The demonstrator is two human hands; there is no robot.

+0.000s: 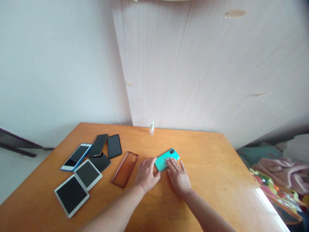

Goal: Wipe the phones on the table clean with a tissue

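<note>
A turquoise phone (pixel 161 162) lies on the wooden table, its back and dark camera block facing up. My left hand (pixel 146 175) grips its left end between thumb and fingers. On the phone's back press the fingers of my right hand (pixel 178 178), held close together, thumb apart. A small whitish patch shows at these fingertips, too little of it to name. Left of my left hand lies a clear brownish phone case (pixel 125 169) with a dark rim.
Several devices lie at the left: a blue-edged white phone (pixel 76 158), dark phones (pixel 114 146) and two white tablets (pixel 71 195). Near the wall stands a small clear spray bottle (pixel 152 128). Beyond the table's right edge are a pink blanket (pixel 282 170) and colourful items.
</note>
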